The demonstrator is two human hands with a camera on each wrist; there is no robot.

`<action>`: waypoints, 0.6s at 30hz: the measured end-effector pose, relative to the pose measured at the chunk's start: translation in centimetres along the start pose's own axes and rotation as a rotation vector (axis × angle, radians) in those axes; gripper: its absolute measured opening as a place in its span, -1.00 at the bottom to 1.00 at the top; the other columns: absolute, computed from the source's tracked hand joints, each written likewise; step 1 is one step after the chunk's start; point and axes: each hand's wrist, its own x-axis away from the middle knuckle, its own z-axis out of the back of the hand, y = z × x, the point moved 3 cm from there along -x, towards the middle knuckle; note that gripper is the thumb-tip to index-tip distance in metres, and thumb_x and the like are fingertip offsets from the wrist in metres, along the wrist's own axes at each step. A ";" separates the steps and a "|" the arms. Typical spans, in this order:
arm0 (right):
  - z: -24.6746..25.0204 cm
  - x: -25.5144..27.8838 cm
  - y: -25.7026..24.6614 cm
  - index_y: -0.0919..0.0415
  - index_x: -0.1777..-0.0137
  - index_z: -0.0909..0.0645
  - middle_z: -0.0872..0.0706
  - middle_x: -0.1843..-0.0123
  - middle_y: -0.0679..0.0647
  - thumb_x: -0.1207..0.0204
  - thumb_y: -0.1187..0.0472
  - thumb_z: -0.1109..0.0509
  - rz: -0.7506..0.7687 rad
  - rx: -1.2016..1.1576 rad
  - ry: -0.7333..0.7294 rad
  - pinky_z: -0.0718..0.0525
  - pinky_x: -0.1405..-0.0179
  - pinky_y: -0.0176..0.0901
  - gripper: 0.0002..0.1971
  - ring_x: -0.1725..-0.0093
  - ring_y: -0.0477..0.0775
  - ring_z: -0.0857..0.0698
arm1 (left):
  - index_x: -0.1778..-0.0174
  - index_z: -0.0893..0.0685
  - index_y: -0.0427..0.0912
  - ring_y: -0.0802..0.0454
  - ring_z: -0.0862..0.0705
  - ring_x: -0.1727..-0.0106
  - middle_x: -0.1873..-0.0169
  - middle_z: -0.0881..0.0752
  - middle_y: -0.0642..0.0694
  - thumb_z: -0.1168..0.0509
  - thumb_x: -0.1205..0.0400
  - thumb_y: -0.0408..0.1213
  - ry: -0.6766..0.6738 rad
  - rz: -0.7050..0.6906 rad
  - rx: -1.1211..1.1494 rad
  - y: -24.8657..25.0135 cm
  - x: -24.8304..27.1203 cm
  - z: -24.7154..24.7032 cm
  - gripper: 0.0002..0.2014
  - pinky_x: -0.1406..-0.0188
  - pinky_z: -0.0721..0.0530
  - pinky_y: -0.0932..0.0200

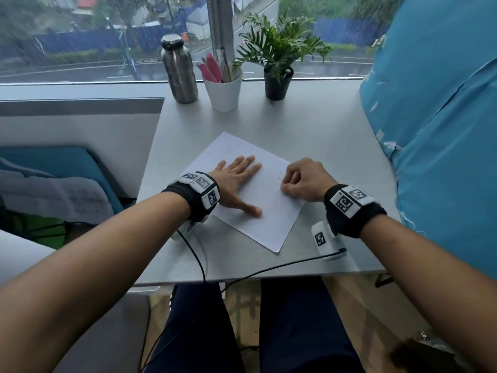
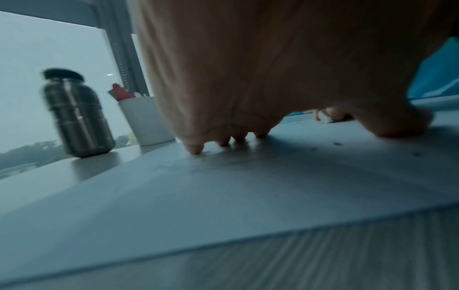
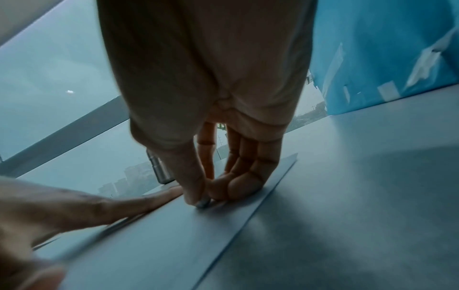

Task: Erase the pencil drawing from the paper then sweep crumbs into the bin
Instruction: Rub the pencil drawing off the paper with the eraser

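Grey table (image 1: 309, 125) with the paper (image 1: 258, 200) lying skewed in the middle. At the back there's a steel bottle (image 1: 178, 70), a black pot with a leafy plant (image 1: 278, 82), and a white cup (image 1: 223, 94) stuffed with pink markers and pens. Left hand (image 1: 236, 181) lies flat, fingers spread, pressing the paper. Right hand (image 1: 305, 180) is curled, pinching a small eraser (image 2: 327, 117) against the sheet.
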 end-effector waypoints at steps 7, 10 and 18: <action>0.1 -0.5 0.1 0.13 0.26 -0.74 -0.66 0.19 -0.03 -0.36 0.20 -0.53 -0.047 -0.022 -0.031 -0.52 0.38 -0.37 -0.97 0.29 -0.11 -0.67 | -0.72 0.22 -0.23 -0.04 0.25 -0.72 -0.71 0.25 -0.16 0.18 -0.47 0.58 0.106 0.152 -0.091 -2.8 2.7 1.4 0.12 -0.66 0.30 -0.16; 0.2 -0.9 -0.2 0.09 0.27 -0.75 -0.65 0.17 -0.03 -0.34 0.21 -0.55 -0.046 0.003 -0.053 -0.55 0.30 -0.34 -0.97 0.26 -0.10 -0.67 | -0.73 0.23 -0.14 0.05 0.32 -0.70 -0.70 0.30 -0.07 0.27 -0.45 0.59 0.069 -0.230 -0.161 0.5 5.0 -0.4 0.09 -0.66 0.35 -0.05; 0.4 -0.7 -0.4 0.08 0.28 -0.77 -0.60 0.30 -0.12 -0.34 0.22 -0.58 -0.046 0.009 -0.050 -0.46 0.38 -0.41 -0.96 0.32 -0.19 -0.59 | -0.73 0.24 0.03 0.11 0.32 -0.69 -0.70 0.29 0.06 -0.02 -0.63 0.36 -0.043 -0.264 -0.060 2.5 0.3 -0.3 -0.12 -0.64 0.33 -0.11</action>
